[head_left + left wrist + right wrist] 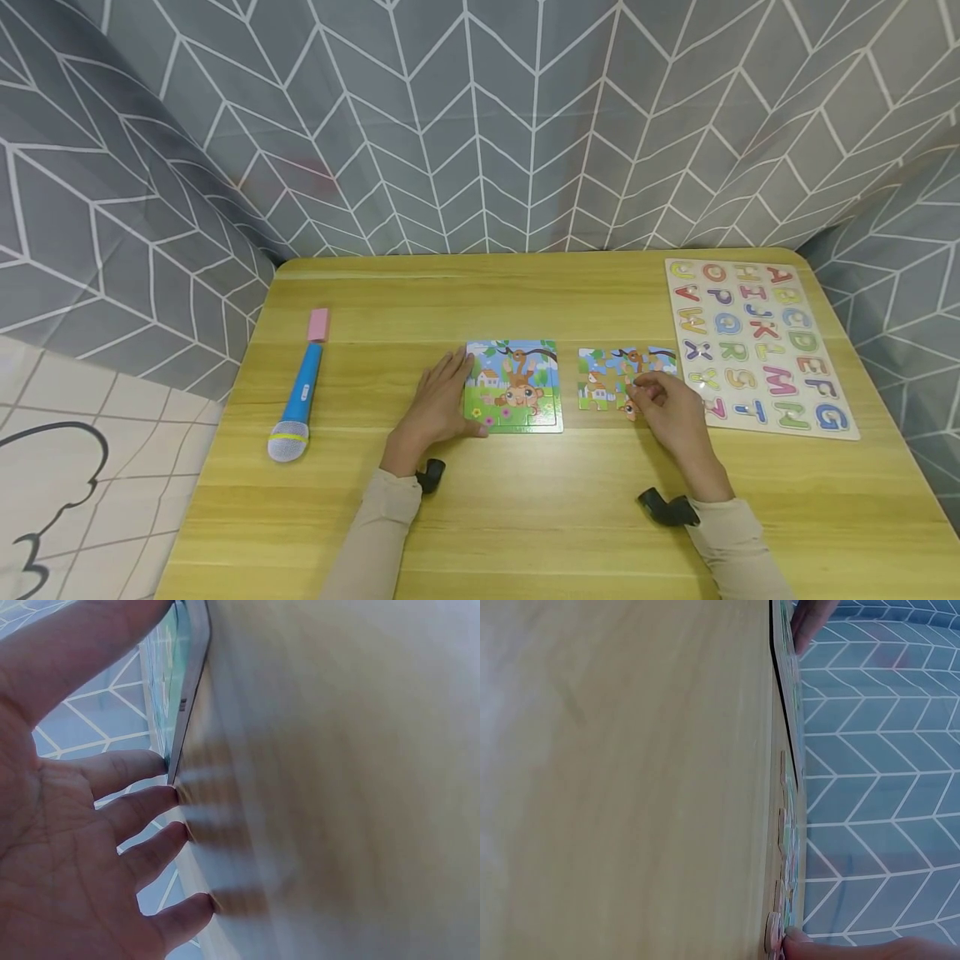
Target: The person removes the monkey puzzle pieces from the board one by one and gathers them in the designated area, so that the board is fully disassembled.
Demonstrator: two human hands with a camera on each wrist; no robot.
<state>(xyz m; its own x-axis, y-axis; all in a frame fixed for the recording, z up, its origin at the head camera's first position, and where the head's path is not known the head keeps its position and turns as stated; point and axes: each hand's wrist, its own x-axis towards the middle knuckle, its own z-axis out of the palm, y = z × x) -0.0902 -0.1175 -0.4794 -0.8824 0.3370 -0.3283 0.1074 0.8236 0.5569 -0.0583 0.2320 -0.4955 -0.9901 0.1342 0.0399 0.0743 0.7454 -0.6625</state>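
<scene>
I can see the left forearm and the right forearm reaching forward and slanting toward each other, sleeves ending at the wrists. The left hand is spread wide, its four fingers nearly straight and fanned apart, the thumb well off from them. The right hand looks tighter, back upward, fingers bent and gathered toward the thumb in a pinch

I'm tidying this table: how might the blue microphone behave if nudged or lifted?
The blue microphone may roll in a curve, since its handle widens into a rounded head. It should stay stiff when lifted, as the handle looks straight. Pushed handle-first, it would likely shift the pink block near its end.
</scene>
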